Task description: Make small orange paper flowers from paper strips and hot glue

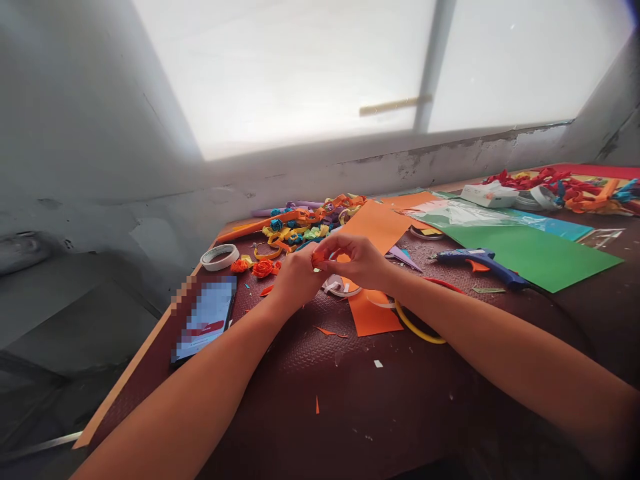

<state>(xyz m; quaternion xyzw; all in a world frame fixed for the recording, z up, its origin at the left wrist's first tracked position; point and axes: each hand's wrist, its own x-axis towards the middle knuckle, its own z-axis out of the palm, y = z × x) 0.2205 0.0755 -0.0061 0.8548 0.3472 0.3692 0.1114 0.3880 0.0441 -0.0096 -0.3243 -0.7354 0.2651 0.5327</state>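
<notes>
Here, the left hand (299, 277) and right hand (363, 260) meet, fingers pinched on a small orange paper piece (317, 258) above the counter (360, 427). Orange paper roses (263, 268) lie left; a blue glue gun (493, 265) rests right.

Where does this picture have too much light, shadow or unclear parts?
Head view: glare whitens the window, and the near part of the table is dim. Head view: pixel blocks cover the left edge of the phone; the orange piece in the right hand shows little detail.
</notes>
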